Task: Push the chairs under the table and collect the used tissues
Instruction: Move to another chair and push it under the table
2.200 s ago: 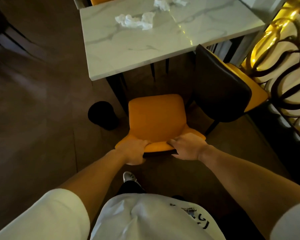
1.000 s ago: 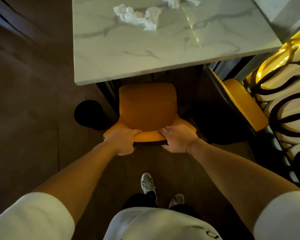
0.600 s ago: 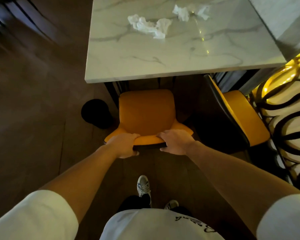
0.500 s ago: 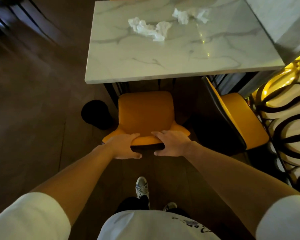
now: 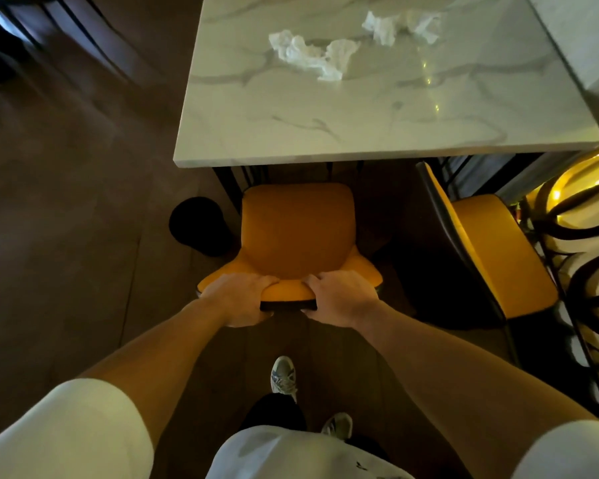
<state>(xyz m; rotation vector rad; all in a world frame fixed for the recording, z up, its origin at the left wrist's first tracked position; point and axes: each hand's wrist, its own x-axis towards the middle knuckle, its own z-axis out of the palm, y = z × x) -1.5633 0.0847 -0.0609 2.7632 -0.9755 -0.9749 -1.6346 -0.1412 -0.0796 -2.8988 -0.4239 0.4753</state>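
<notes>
While both arms reach forward, the left hand [image 5: 237, 299] and right hand [image 5: 339, 299] grip the top edge of the orange chair [image 5: 296, 236] backrest. Left fingers [image 5: 256, 281] curl over the front of the edge with the thumb underneath; right fingers [image 5: 320, 280] curl over it the same way. Hands sit near each other, a short strip of backrest between them.

Chair seat points toward the tabletop [image 5: 360, 126]; its front edge sits just at the near edge of the white marble-look top, most of the seat out in the open. Dark table legs [image 5: 236, 184] show just behind the seat.

Two crumpled tissues lie on the far part of the tabletop: a larger tissue [image 5: 312, 55] left of centre, a second tissue [image 5: 400, 25] further back and to the right. They lie apart, not touching. Neither hand is near them.

Second chair [image 5: 491, 250], orange seat with dark back, stands to the right of the first one, turned sideways, its seat only partly under the table corner. Right of it is a lit railing [image 5: 578, 236] with dark curved bars.

Round black object [image 5: 199, 224] sits on the floor [image 5: 66, 236] just left of the held chair, touching or nearly touching the seat side; cannot tell what it is. Dark slats [image 5: 83, 39] run at top left.

Person wears a white short-sleeved shirt [image 5: 291, 454], dark trousers, light sneakers [image 5: 283, 376]; one shoe is ahead of the other behind the chair.
</notes>
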